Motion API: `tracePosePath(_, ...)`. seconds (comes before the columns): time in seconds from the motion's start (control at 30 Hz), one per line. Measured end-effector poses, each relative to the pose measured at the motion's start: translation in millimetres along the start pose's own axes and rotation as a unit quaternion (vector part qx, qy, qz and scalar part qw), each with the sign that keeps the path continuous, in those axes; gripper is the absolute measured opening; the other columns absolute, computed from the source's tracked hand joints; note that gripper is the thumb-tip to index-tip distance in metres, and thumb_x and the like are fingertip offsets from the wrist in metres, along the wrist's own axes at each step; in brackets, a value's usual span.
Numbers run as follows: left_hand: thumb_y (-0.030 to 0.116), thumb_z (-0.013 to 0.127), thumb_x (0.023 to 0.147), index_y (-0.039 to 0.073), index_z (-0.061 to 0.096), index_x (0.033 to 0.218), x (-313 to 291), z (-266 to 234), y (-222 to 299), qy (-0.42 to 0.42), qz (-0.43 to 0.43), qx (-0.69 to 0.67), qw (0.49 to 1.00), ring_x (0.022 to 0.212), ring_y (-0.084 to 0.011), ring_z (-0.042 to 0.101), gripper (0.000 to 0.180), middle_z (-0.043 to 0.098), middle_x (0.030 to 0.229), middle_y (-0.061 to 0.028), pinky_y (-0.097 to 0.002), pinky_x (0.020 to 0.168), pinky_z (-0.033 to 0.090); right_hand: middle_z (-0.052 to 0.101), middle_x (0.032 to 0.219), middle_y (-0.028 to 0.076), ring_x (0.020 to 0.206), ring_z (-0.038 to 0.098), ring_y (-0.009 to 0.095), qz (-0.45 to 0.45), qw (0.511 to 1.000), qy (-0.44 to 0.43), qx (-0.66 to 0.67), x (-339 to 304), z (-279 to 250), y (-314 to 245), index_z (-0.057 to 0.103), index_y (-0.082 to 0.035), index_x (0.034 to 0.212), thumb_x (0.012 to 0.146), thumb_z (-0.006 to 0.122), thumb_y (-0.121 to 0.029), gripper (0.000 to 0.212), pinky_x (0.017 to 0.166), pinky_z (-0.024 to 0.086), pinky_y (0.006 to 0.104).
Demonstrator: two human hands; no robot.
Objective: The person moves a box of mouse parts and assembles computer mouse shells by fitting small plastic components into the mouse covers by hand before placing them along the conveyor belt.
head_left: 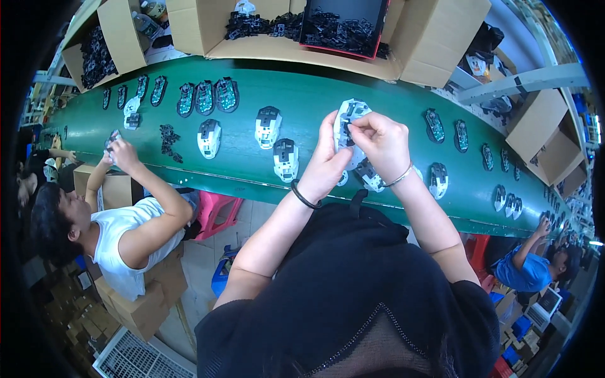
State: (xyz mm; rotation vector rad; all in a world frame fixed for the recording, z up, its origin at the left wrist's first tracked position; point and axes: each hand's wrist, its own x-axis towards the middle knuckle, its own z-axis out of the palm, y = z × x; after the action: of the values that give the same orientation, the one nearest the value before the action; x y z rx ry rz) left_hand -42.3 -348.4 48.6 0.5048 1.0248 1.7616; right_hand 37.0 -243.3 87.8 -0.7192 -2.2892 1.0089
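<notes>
Above the green bench, my left hand [325,165] is closed around the side of a white computer mouse shell [350,109] with dark inner parts. The fingers of my right hand [387,143] are pinched together over the inside of that shell; whatever they hold is hidden. Below my hands lies another white and black mouse shell [368,175], partly covered by my right wrist. Two more shells, one upper [268,127] and one lower [286,160], rest to the left of my left hand. Right of my right forearm sits another mouse shell [438,180].
The green conveyor bench [246,88] carries mouse bottoms with green circuit boards [205,97] and a pile of small black parts [169,140]. Behind it, a cardboard box [265,48] holds a black tray [340,33] of black parts. Co-workers sit left [135,242] and right [535,264].
</notes>
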Motion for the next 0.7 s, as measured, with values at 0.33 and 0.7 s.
tracePosePath(0.33,-0.006,0.044,0.079,0.002,0.028,0.131,-1,3,-6,0.065,0.066,0.148,0.985,0.105,-0.0148,0.046,0.054,0.044,0.117,-0.0097,-0.0264,0.088,0.040,0.060,0.077,0.009,0.065,0.058,0.024,-0.192,0.970,0.065,-0.135,-10,-4,2,0.065,-0.004,0.083,0.068,0.066,-0.002,0.015,0.056,0.048,0.0313)
tracePosePath(0.7,-0.005,0.043,0.077,-0.001,0.035,0.126,-5,0,1,0.106,0.050,0.130,0.985,0.099,-0.0173,0.053,0.050,0.052,0.109,-0.0118,-0.0280,0.085,0.044,0.053,0.087,0.008,0.078,0.053,0.020,-0.064,0.996,0.054,-0.040,-15,-4,-5,0.060,-0.004,0.099,0.067,0.066,-0.002,0.033,0.066,0.045,0.0297)
